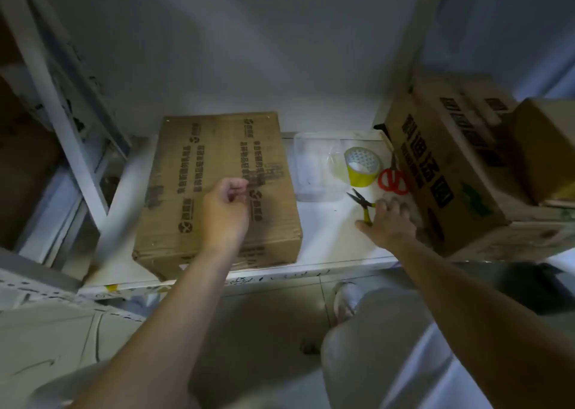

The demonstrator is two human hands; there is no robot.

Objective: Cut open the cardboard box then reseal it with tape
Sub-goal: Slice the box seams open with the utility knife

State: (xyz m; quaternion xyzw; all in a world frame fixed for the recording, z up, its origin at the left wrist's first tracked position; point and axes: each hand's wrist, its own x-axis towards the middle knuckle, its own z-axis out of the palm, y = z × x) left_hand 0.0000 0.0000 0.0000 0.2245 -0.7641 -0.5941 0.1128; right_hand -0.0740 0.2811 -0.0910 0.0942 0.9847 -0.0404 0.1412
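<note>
A flat brown cardboard box [199, 172] with dark print lies closed on a white shelf [329, 231]. My left hand [225, 212] rests on the box top with its fingers curled in, holding nothing I can see. To the right, my right hand [389, 222] lies on the shelf over the yellow handles of small snips [361, 201], whose dark blades point up and left. Beyond them stand a roll of yellow tape [362, 167] and red-handled scissors [393, 181].
A clear plastic tray [314, 172] sits between the box and the tape. Larger cardboard boxes [441, 165] crowd the shelf's right end. White metal rack posts [62, 122] rise at left. My knee and a white shoe [345, 299] are below the shelf edge.
</note>
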